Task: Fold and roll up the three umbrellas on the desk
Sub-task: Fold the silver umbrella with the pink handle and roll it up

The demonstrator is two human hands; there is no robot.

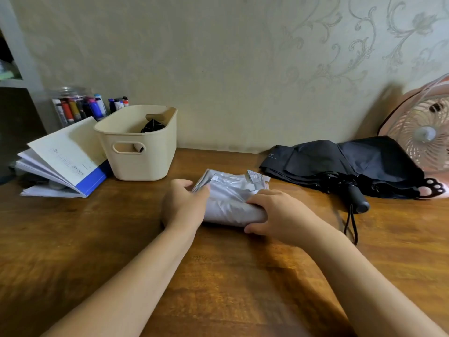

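Silver umbrella (230,203) both ends hidden: left hand (183,205) wraps one, right hand (274,215) covers the other, handle can't be seen. Fan (422,135) cut by right edge; its paw-shaped foot hides the right end of the black umbrella (340,161). Basket (143,164) wall hides most of a dark patterned item (152,125) inside, can't tell what. Paint tubes (80,108) labels and book (65,152) print too small to read. Shelf (9,69) cut off at left, contents blurred. Forearms cut by bottom edge; near desk (218,288) smeared

Silver umbrella (230,203) half-rolled at ctr, black umbrella (340,164) (loose, flat) to rt
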